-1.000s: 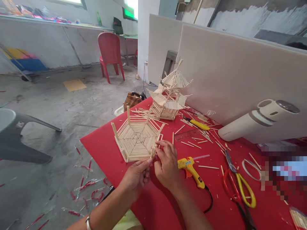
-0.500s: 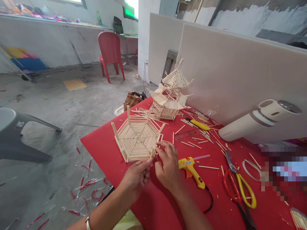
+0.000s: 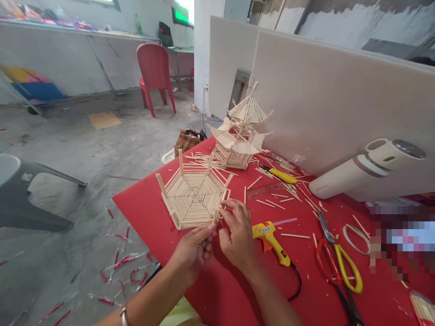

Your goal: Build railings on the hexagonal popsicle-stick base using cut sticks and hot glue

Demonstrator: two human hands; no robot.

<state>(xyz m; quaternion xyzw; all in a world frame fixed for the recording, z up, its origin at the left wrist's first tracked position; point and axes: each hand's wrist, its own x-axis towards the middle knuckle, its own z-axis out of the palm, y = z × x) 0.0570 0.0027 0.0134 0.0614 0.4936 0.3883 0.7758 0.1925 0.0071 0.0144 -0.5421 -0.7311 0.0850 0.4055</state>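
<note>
Left hand and right hand pinched the stick frame by its near-right corner, ahead, toward the surface's left corner.

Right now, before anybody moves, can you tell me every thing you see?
table: 1, red, middle
base: 1, pale, on table
pagoda: 1, pale, behind base
sticks: many, pale, scattered on table
glue gun: 1, yellow, right of base
knife: 1, yellow, near pagoda
ruler: 1, see-through, near knife
scissors: 1, red and yellow, table's right
flask: 1, cream, right of knife
boards: 2, white, behind table
bag: 1, brown, past table
stool: 1, grey, left floor
wrappers: many, red and clear, left floor
cardboard: 1, tan, floor
chair: 1 whole, red, far floor
bench: 1, pale, far left, clutter unclear
bracelet: 1, silver, left wrist
left hand: 1, bare, base's near corner
right hand: 1, bare, base's right
</note>
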